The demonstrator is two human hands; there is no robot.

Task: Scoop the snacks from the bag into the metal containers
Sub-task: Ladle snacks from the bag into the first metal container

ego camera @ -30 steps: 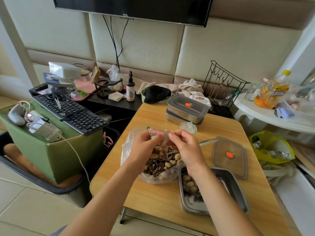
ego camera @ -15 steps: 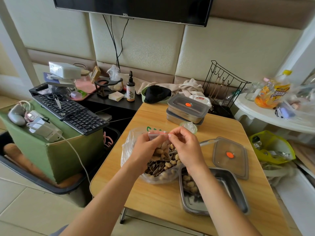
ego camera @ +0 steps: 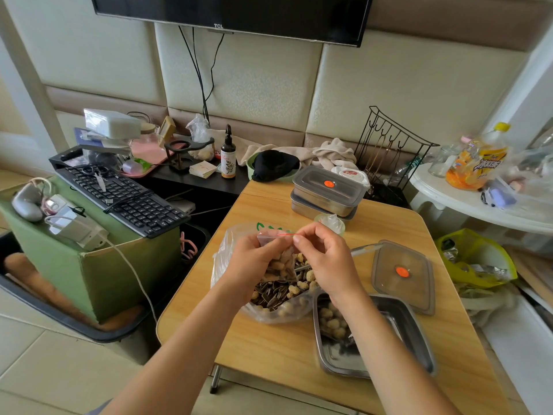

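Your left hand (ego camera: 254, 262) and right hand (ego camera: 326, 259) both pinch the red-striped top of a small pouch (ego camera: 279, 256) of nuts, held over the open bag (ego camera: 223, 259) of seeds and peanuts on the bench (ego camera: 284, 348). Whether the pouch is sealed is hard to tell. The open container (ego camera: 416, 333), just right of the bag, holds some peanuts; its lid (ego camera: 401, 274) lies beyond.

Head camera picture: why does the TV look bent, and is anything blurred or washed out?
Head view: the wide-angle lens bows the TV edge; bright light washes out the white side table at right; the left hand and right hand, pinching the small bag, look sharp; shadows on the wooden table are soft.
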